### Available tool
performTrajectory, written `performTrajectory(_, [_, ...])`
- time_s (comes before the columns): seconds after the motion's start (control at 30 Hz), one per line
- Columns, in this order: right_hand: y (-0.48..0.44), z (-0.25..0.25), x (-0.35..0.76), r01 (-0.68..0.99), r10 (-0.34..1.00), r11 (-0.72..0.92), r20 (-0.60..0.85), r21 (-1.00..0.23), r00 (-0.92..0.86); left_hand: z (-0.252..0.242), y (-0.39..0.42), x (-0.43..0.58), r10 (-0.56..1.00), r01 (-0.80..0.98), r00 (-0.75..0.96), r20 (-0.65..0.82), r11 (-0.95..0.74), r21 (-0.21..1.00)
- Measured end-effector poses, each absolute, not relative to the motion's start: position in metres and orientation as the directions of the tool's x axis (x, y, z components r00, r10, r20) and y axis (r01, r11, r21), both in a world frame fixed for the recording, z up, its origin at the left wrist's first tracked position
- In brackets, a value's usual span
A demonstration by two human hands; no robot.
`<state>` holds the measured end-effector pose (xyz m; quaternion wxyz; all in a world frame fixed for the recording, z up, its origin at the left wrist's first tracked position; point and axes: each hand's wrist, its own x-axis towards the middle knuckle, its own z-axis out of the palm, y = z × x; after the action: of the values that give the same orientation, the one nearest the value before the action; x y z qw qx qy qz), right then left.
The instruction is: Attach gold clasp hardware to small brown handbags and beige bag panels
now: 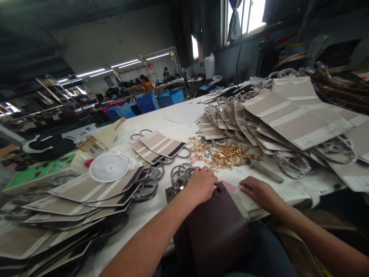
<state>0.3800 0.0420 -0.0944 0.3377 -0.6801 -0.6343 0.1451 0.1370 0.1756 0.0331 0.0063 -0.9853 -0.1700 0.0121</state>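
My left hand [203, 184] is closed at the upper edge of a dark brown bag panel [219, 227], which lies over my lap and the table edge. Its fingers curl beside a dark strap end with a slot in it. Plastic-wrapped handles [180, 175] bunch up just behind that hand. To the right, my right hand [261, 194] pinches a small gold metal fitting [242, 187] between thumb and fingertips, apart from the panel. Beyond both hands lies a loose pile of gold metal fittings [227, 154]. A tool with a grey-brown handle [265, 171] lies right of the pile.
Striped beige panels with wrapped handles are stacked at right [296, 111] and left [95, 186]. A white round fan grille [109, 167] rests on the left stack. Blue bins [147, 102] and other people [148, 84] are farther back.
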Motion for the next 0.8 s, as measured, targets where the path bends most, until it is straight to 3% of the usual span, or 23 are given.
performTrajectory(0.07, [0.040, -0.080, 0.370, 0.715, 0.946, 0.036, 0.253, -0.699, 0.200, 0.036, 0.178, 0.139, 0.314, 0.315, 0.948, -0.041, -0.949, 0.004])
performTrajectory(0.17, [0.030, -0.060, 0.333, 0.568, 0.911, 0.120, 0.317, -0.814, 0.263, 0.040, 0.184, 0.141, 0.275, 0.291, 0.953, -0.128, -0.948, 0.131])
performTrajectory(0.3, [0.018, -0.057, 0.268, 0.431, 0.907, 0.259, 0.371, -0.865, 0.200, 0.045, 0.191, 0.145, 0.257, 0.303, 0.944, -0.207, -0.923, 0.238])
performTrajectory(0.6, [0.022, -0.069, 0.258, 0.527, 0.936, 0.297, 0.353, -0.796, 0.006, 0.050, 0.171, 0.159, 0.488, 0.529, 0.848, -0.206, -0.782, 0.330])
performTrajectory(0.7, [0.022, -0.067, 0.254, 0.496, 0.925, 0.246, 0.354, -0.833, 0.135, 0.053, 0.165, 0.157, 0.547, 0.588, 0.805, -0.229, -0.688, 0.426])
performTrajectory(0.8, [0.022, -0.067, 0.241, 0.433, 0.894, 0.172, 0.325, -0.885, 0.309, 0.058, 0.163, 0.149, 0.539, 0.551, 0.805, -0.246, -0.527, 0.647])
